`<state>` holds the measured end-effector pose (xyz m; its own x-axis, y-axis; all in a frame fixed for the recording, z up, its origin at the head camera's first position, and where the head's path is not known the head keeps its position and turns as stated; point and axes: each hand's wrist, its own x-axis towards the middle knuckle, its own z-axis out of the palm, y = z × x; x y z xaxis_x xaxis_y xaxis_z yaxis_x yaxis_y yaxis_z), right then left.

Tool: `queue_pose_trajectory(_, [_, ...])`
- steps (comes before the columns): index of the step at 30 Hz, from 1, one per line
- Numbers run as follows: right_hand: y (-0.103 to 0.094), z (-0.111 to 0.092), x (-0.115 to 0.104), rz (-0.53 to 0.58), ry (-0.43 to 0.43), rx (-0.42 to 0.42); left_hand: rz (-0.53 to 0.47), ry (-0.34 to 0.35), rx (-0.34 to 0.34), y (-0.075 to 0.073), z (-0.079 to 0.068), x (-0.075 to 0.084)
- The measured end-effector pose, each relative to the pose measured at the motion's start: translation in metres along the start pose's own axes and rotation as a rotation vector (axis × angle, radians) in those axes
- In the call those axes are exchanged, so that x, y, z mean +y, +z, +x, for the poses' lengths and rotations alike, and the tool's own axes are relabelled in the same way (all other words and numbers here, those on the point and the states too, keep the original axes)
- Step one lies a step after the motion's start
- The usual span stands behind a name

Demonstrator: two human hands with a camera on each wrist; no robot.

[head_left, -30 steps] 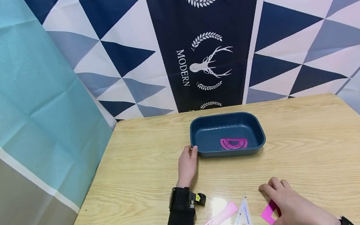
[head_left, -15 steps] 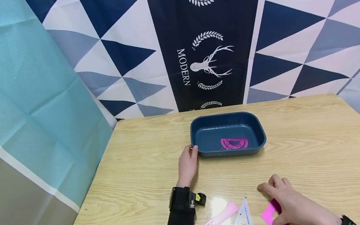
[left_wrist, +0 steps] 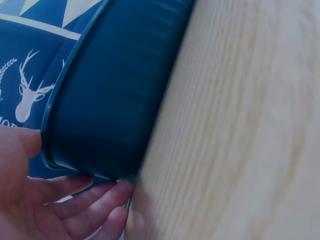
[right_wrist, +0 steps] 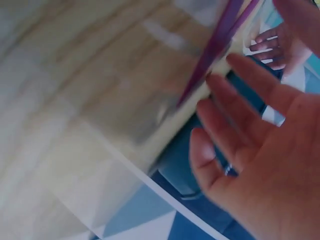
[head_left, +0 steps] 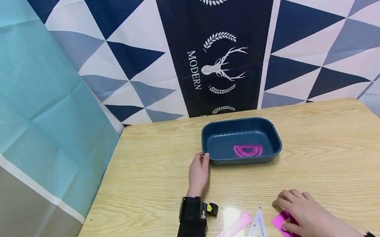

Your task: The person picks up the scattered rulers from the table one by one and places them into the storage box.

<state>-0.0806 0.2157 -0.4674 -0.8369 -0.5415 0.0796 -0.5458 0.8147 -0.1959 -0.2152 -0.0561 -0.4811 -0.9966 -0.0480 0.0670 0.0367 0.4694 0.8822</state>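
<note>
A dark blue tray (head_left: 242, 161) stands toward the back of the table, with a magenta protractor (head_left: 239, 151) lying inside it. My left hand (head_left: 197, 175) holds the tray's near-left corner; in the left wrist view its thumb (left_wrist: 31, 142) is at the rim and the fingers (left_wrist: 95, 212) are against the outer wall. At the lower right, my right hand (head_left: 308, 213) pinches a pink set square (head_left: 279, 220), its thumb over the near face. The right wrist view shows the set square (right_wrist: 215, 47) nearly edge-on and tilted beside the fingers, partly cut off by the frame.
A pink ruler (head_left: 230, 231) with cut-out holes lies at the near edge of the view. Beside it is a clear triangular set square (head_left: 259, 221). A patterned cloth (head_left: 225, 55) hangs behind the wooden table (head_left: 146, 167).
My right hand has shifted its grip, and the pink set square has tilted and moved slightly left. My left hand stays at the tray's corner.
</note>
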Motion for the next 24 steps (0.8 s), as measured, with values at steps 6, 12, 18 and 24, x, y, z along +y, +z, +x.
queue_pose_trajectory(6, [-0.0033,-0.0034,0.0014,0.035,-0.066,-0.073,-0.004,-0.007,-0.007,-0.0002,-0.001,-0.0007])
queue_pose_trajectory(12, [-0.0001,-0.0023,0.0073,-0.068,-0.2,0.153,0.0,-0.001,-0.007,-0.0005,-0.0004,-0.0012])
queue_pose_trajectory(18, [-0.0033,-0.0011,0.0089,-0.008,-0.115,0.052,0.001,0.005,0.005,-0.0009,-0.0006,-0.0002])
queue_pose_trajectory(24, [-0.0088,0.0001,0.0082,0.073,0.013,-0.103,-0.002,0.0,0.004,-0.0007,-0.0006,0.0011])
